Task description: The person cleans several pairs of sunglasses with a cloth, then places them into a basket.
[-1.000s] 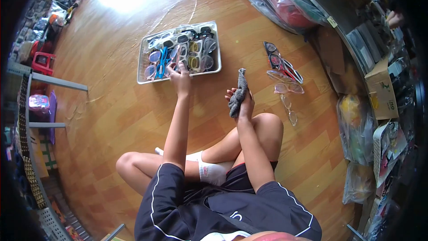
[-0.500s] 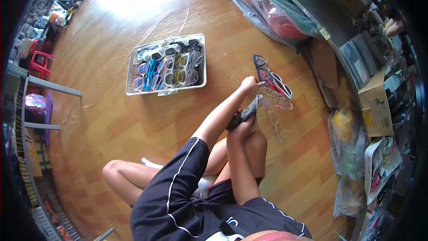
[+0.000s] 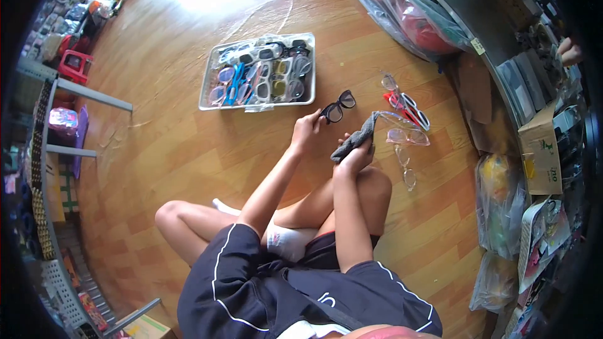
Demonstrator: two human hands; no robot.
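Note:
Dark-framed glasses point(image 3: 337, 108) are pinched at one end by my left hand point(image 3: 306, 132), in front of the basket's lower right corner. My right hand point(image 3: 357, 156) is closed round a grey cloth point(image 3: 357, 140), just right of and below the glasses. On the floor beyond the cloth lie white-and-red sunglasses point(image 3: 414, 111), pinkish clear glasses point(image 3: 408, 137) and more clear-framed pairs point(image 3: 405, 168). A white basket point(image 3: 206, 91) holds many glasses, among them a blue pair point(image 3: 235, 83).
Shelves with plastic bags point(image 3: 496, 201) and a cardboard box point(image 3: 541, 157) line the right side. At left are metal rack legs point(image 3: 94, 95) and a red stool point(image 3: 75, 66). Part of another person's hand point(image 3: 570, 52) shows at the upper right edge.
My left hand has moved left from the floor row with the dark glasses, now apart from the other pairs. The camera view has shifted, and the right hand still holds the cloth.

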